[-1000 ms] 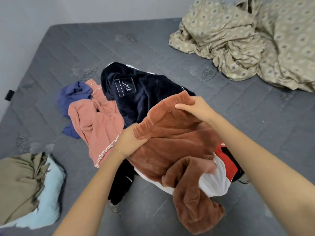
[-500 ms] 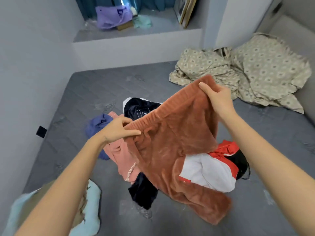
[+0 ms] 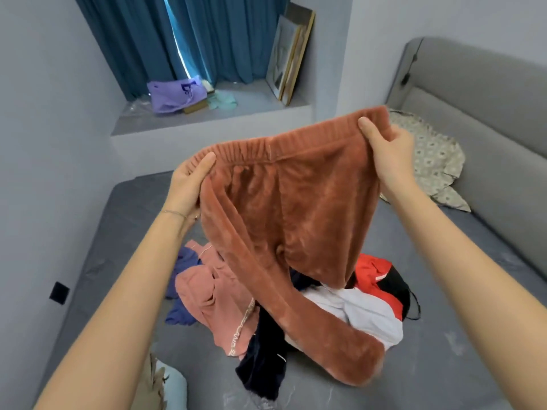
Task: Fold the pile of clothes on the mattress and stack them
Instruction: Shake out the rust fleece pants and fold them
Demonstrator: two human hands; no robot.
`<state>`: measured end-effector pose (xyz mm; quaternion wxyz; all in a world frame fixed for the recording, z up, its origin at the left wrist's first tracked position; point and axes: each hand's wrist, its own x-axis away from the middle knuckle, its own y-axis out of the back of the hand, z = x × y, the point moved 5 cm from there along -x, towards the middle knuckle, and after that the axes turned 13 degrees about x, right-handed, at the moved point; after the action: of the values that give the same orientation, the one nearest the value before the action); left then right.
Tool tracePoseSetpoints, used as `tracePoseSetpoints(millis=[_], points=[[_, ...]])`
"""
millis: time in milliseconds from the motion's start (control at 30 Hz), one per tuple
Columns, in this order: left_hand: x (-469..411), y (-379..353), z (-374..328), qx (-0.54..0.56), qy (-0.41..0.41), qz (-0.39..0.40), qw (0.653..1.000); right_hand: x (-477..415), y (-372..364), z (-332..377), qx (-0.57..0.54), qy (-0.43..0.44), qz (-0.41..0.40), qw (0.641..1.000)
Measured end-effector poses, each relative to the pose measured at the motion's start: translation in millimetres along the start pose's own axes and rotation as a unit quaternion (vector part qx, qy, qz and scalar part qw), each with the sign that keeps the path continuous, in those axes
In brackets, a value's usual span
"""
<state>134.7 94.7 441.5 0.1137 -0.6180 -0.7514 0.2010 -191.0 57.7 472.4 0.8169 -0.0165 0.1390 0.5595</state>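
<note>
Holding rust fleece trousers (image 3: 296, 217) up by the waistband, hands apart: left hand (image 3: 189, 187) pinches its 9 o'clock end, right hand (image 3: 387, 155) grips the 2 o'clock end; legs trail onto the clothes pile (image 3: 207, 297) at 6 o'clock on the grey mattress (image 3: 473, 335). Purple bag (image 3: 174, 96) on window ledge (image 3: 236, 110) at 11 o'clock, contents hidden. Patterned sheet (image 3: 435, 161) at 3 o'clock, teal curtains (image 3: 222, 39) at 12 o'clock
</note>
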Motion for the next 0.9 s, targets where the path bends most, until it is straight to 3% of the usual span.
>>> tracePoseSetpoints(millis=[267, 600, 900], points=[[-14, -62, -94, 0.016, -0.082, -0.005, 0.996, -14, 10, 84, -0.042, 0.059, -0.031, 0.997], [-15, -123, -217, -0.051, -0.179, 0.011, 0.983, -55, 52, 209, -0.083, 0.153, -0.058, 0.983], [-3, -160, -289, 0.012, -0.281, -0.006, 0.960, -73, 77, 308, -0.076, 0.243, -0.058, 0.965]])
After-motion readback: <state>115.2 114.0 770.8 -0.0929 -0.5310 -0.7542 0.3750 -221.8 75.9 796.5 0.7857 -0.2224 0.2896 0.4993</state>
